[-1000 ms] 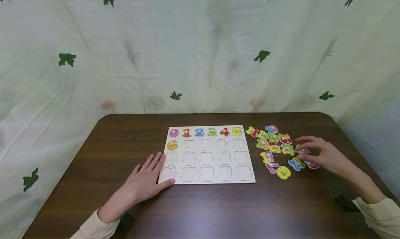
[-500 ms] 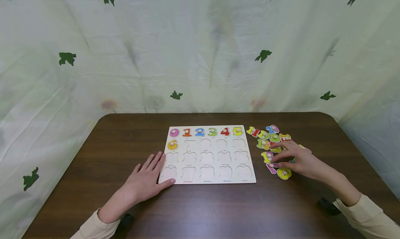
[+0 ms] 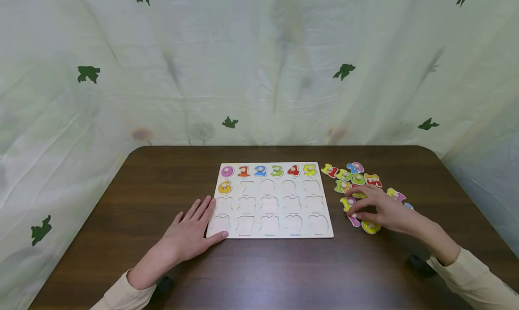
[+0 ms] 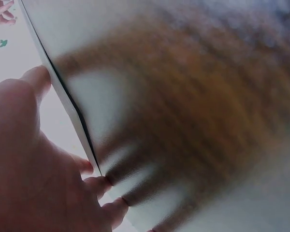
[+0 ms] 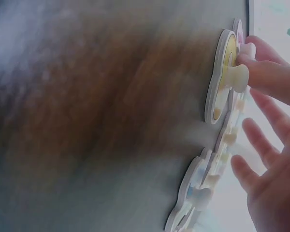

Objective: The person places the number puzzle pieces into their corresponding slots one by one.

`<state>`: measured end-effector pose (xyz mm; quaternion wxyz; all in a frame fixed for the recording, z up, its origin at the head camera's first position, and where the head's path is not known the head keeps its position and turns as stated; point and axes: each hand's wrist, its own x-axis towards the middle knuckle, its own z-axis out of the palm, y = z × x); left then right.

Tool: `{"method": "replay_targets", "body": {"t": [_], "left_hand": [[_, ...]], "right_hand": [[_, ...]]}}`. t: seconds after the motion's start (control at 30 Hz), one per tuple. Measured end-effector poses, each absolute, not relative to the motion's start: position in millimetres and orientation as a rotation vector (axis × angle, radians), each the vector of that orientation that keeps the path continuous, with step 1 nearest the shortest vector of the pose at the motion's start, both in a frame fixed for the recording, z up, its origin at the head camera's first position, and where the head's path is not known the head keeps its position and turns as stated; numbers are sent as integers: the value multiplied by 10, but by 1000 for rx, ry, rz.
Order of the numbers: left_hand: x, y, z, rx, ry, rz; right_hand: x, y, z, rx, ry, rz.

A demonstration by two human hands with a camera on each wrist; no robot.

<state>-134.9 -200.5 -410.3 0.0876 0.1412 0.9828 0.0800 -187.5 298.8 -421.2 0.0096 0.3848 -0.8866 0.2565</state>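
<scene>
A white number board lies on the table, with pieces 0 to 5 across its top row and an orange 6 below the 0. My left hand rests with spread fingers on the board's left edge and lower left corner. To the right of the board, my right hand pinches the knob of a purple number 7 piece between thumb and forefinger. The other fingers are held out over the pieces. In the right wrist view, a yellow round-ended piece stands nearest, beside the thumb.
Several loose number pieces lie right of the board, including an 11 and a yellow-and-purple piece. Others sit partly hidden around my right hand, such as a piece behind it. A pale curtain hangs behind the brown table.
My right hand has moved left from the rightmost pieces to the purple 7, and its thumb and forefinger have closed on the knob. The left hand has stayed on the board.
</scene>
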Motion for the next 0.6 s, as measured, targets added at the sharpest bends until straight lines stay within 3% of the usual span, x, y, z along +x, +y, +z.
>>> {"method": "replay_targets", "body": {"t": [0.23, 0.6], "left_hand": [[-1355, -2003, -4102, 415, 2922, 228], [-1361, -2009, -4117, 415, 2920, 223]], "right_hand": [[-1877, 2961, -4197, 1173, -2793, 767], [-1859, 2923, -4160, 1369, -2672, 735]]}}
